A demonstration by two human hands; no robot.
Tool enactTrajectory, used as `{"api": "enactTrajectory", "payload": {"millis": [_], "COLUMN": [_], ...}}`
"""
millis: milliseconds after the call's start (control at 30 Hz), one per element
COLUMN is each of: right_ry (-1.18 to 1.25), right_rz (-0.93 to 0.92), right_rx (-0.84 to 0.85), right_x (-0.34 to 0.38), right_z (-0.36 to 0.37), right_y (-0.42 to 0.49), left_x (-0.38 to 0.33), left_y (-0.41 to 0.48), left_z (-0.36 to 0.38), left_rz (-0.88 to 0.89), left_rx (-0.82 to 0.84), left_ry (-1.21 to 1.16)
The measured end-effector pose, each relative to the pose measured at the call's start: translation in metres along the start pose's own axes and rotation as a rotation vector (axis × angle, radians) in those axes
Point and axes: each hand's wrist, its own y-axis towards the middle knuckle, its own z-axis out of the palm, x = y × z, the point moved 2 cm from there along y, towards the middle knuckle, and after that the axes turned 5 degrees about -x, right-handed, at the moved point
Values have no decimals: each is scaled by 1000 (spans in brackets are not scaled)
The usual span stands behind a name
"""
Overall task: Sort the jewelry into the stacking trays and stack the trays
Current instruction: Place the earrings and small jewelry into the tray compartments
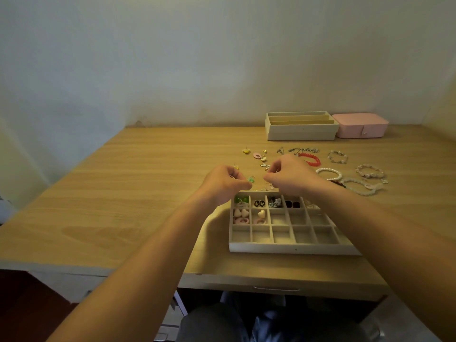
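left hand [225, 183] pinches small green bead earring [251, 179] | right hand [288, 177] curled, contents unclear | we could drop it outside white gridded tray [293, 249]

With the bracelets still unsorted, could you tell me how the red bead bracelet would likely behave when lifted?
The red bead bracelet is a loop of separate beads, so it will probably sag. It looks small, likely light. Its glossy round beads may slip.

You have three trays: one compartment tray [293, 249] at 6 o'clock and two stacked trays [302, 133] at 12. One pink jewelry box [359, 125] sits at 1 o'clock, five bead bracelets [315, 162] at 3.
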Motion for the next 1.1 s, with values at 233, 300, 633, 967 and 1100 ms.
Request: {"api": "enactTrajectory", "payload": {"millis": [233, 300, 633, 967, 1100], "right_ry": [38, 26, -233, -296, -226], "right_rz": [76, 82, 13, -37, -41], "right_rx": [-91, -91, 42, -40, -73], "right_x": [-14, -17, -32, -31, -30], "right_z": [-2, 1, 26, 35, 28], "right_y": [52, 68, 140, 154, 146], "left_x": [-1, -1, -11, -10, -8], "left_y": [49, 65, 135, 141, 133], "left_z": [3, 6, 28, 44, 39], "left_rz": [-30, -32, -5, -5, -12], "left_rx": [-126, -138, -221, -250, -257], "left_ry": [-10, 27, 34, -126, -136]}}
